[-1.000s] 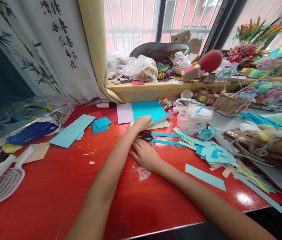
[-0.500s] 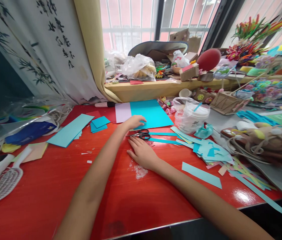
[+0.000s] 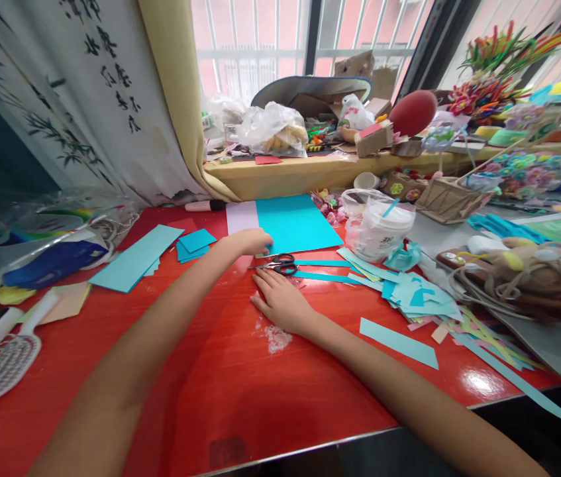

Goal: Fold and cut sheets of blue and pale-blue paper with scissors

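My left hand (image 3: 252,240) reaches across the red table (image 3: 201,371) to the near left corner of a teal paper sheet (image 3: 297,222). Its fingers are curled down onto the sheet's edge. Black-handled scissors (image 3: 280,265) lie just in front of that hand, blades pointing left. My right hand (image 3: 283,301) lies flat on the table right behind the scissors, fingers stretched out and holding nothing. Thin teal strips (image 3: 322,276) run rightward from the scissors. A pale lilac sheet (image 3: 241,216) lies against the teal sheet's left side.
Teal offcuts (image 3: 422,298) are heaped at the right, with a loose teal strip (image 3: 398,342) nearer me. A white plastic cup (image 3: 382,232) stands behind them. Teal sheets (image 3: 136,257) and a hairbrush (image 3: 4,364) lie to the left. The windowsill (image 3: 310,173) is crowded with craft goods.
My left hand drew back leftward from the teal sheet's middle to its near left corner. The pale sheet it lifted a second ago is out of sight. My right hand stayed flat.
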Demonstrator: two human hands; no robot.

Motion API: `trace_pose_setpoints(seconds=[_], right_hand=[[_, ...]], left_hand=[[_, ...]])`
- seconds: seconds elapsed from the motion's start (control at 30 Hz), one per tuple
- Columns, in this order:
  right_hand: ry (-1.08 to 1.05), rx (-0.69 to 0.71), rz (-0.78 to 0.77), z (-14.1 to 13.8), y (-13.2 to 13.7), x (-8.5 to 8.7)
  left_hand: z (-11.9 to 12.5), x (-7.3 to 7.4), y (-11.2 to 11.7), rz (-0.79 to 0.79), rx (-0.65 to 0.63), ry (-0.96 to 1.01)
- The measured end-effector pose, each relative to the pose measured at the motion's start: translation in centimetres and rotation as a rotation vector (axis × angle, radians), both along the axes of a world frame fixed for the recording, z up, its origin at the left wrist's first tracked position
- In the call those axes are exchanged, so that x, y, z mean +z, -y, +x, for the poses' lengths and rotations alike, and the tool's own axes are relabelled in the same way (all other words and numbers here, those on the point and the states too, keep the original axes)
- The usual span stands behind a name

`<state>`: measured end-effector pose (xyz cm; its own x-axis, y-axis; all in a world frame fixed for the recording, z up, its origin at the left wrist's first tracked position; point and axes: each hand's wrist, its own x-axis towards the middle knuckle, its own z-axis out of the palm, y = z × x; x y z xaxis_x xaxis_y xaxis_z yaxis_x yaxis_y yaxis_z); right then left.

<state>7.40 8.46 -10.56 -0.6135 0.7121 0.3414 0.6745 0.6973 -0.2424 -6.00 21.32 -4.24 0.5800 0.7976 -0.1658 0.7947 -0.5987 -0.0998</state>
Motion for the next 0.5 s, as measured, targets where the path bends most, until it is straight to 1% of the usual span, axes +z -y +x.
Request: trace_pose_setpoints(seconds=[0.27, 0.5], right_hand=[[0.016, -0.001, 0.005, 0.01, -0.04, -0.02], [0.022, 0.002, -0.011, 0.0, 0.01, 0.12]], left_hand=[[0.19, 0.29, 0.32, 0.032, -0.055, -0.084], [0.16, 0.27, 0.9, 0.071, -0.064, -0.114]])
